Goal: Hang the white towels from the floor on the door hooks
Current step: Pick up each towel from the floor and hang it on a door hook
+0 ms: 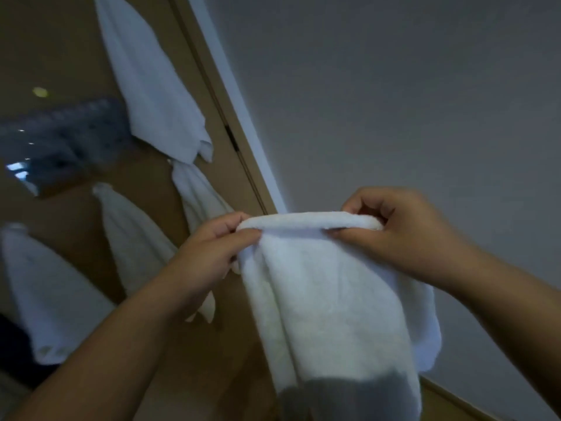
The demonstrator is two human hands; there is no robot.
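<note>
I hold a white towel (331, 299) up in front of me by its folded top edge. My left hand (209, 250) pinches the left end of that edge and my right hand (403, 229) pinches the right end. The rest of the cloth hangs down between my forearms. To the left stands the brown door (60, 56), tilted in the view. Several white towels hang on it: a long one (151, 86) high up, one (197, 192) below it, and two more, a middle one (133, 238) and a far-left one (45, 293). The hooks themselves are hidden under the cloth.
A grey wall (394, 101) fills the right side. The door frame (230, 117) runs diagonally between door and wall. The glossy door surface shows a bluish reflection (60, 138). A brown skirting strip (455, 399) shows at the lower right.
</note>
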